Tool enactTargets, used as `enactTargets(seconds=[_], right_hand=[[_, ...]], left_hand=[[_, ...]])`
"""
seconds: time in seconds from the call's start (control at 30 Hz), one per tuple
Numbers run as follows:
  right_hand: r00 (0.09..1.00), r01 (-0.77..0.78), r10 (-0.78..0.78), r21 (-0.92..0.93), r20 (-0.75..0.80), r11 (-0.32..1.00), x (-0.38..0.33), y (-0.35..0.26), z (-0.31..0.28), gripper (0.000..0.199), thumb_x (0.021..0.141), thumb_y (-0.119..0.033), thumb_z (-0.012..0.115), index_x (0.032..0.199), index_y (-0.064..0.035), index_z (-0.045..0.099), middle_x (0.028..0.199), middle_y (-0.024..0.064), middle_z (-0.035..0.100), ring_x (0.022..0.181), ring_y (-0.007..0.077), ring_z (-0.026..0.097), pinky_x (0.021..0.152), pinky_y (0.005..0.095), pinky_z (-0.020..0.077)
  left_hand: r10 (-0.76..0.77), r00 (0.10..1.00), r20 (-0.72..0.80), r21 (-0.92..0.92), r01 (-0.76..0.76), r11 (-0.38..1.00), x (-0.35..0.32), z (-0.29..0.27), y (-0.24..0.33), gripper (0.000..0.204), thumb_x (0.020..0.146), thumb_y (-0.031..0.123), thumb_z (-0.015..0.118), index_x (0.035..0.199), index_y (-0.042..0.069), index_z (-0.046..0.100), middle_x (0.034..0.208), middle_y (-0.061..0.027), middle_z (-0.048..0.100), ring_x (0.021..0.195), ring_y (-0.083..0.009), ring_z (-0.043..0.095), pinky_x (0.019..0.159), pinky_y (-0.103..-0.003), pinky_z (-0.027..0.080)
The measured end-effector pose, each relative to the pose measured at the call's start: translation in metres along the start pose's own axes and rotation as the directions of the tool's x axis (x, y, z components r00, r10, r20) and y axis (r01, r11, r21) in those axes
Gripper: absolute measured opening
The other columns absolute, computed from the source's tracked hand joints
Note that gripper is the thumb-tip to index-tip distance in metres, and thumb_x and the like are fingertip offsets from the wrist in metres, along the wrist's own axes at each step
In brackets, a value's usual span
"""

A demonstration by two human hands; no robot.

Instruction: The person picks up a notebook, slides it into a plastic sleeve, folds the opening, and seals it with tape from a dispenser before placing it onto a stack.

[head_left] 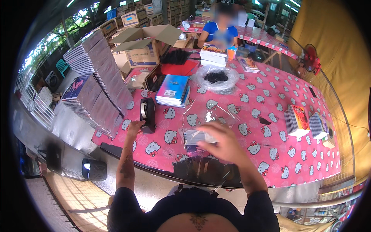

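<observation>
A black tape dispenser [147,116] with a pale roll of tape stands near the table's front left. My left hand [134,128] is at its near left side, fingers drawn together against it; whatever they pinch is too small to make out. In front of me lies a small stack of notebooks [192,140], partly inside a clear plastic bag [210,114] whose loose film spreads beyond it. Over the right part of that stack is my right hand [222,144], slightly blurred, thumb and fingers apart, hiding some of the notebooks.
Tall stacks of spiral notebooks [91,89] rise along the left edge. Behind the dispenser are blue notebooks [172,88], a plastic bag of black pieces [217,79] and an open carton [143,54]. Orange-covered notebooks [297,120] stand right. A co-worker [210,33] sits across the table.
</observation>
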State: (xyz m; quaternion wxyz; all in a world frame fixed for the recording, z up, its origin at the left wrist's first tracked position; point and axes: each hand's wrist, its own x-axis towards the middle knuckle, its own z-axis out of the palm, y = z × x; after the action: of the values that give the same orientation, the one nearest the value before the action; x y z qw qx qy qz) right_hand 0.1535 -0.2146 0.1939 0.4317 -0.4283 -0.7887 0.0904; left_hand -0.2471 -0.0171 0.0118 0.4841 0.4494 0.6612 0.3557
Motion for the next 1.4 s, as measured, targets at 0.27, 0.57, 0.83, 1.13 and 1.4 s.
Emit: enactTargets(seconds=[0.27,0.57,0.83,1.13,1.4], right_hand=[[0.996,0.073,-0.048,-0.341,0.081,0.937,0.005,-0.015,0.04,0.026,0.08,-0.029,0.077,0.099,-0.0136,0.068,0.101,0.0006,0.058,0.098,0.0229,0.054,0.089,0.0403,0.0371],[0.998,0.041,-0.058,-0.444,-0.024,0.895,0.015,-0.031,0.048,0.039,0.078,-0.035,0.077,0.111,-0.016,0.07,0.099,0.0003,0.056,0.099,0.0211,0.051,0.087,0.0415,0.034],[0.993,0.007,0.034,-0.343,0.114,0.939,0.011,-0.019,0.052,0.033,0.077,-0.036,0.078,0.103,-0.0167,0.073,0.098,0.0002,0.056,0.099,0.0221,0.054,0.092,0.0433,0.0326],[0.914,-0.319,0.307,-0.001,-0.265,0.948,-0.06,0.056,-0.025,0.055,0.066,-0.033,0.087,0.112,-0.0136,0.065,0.12,0.0125,0.056,0.117,0.0293,0.052,0.097,0.0437,0.042],[0.936,0.024,0.024,-0.13,0.351,0.991,-0.065,0.096,0.022,0.061,0.073,-0.033,0.082,0.13,-0.0238,0.063,0.154,0.0121,0.033,0.141,0.0336,0.033,0.114,0.0567,0.0251]], left_hand=[[0.225,0.966,-0.125,-0.173,-0.244,0.954,-0.013,0.019,-0.078,0.014,0.086,0.015,0.064,0.089,0.004,0.071,0.078,-0.0097,0.069,0.062,-0.0246,0.064,0.055,-0.038,0.049],[0.705,0.618,0.348,-0.105,-0.721,0.685,-0.118,0.053,0.082,0.019,0.09,0.002,0.064,0.108,0.003,0.07,0.09,-0.0073,0.07,0.079,-0.0144,0.065,0.07,-0.03,0.051],[0.716,0.364,0.595,-0.156,-0.822,0.548,-0.143,0.101,0.14,0.025,0.085,0.008,0.073,0.11,0.009,0.073,0.098,-0.0037,0.058,0.094,-0.0171,0.055,0.089,-0.032,0.046],[0.76,0.303,0.576,-0.141,-0.878,0.457,-0.136,0.108,0.148,0.017,0.081,0.007,0.076,0.098,0.012,0.077,0.14,-0.0081,0.049,0.131,-0.024,0.042,0.106,-0.038,0.035],[0.821,0.151,0.551,0.088,-0.989,0.122,-0.13,0.2,0.123,0.041,0.079,0.018,0.078,0.117,0.021,0.067,0.157,-0.0171,0.024,0.143,-0.0405,0.022,0.112,-0.058,0.02]])
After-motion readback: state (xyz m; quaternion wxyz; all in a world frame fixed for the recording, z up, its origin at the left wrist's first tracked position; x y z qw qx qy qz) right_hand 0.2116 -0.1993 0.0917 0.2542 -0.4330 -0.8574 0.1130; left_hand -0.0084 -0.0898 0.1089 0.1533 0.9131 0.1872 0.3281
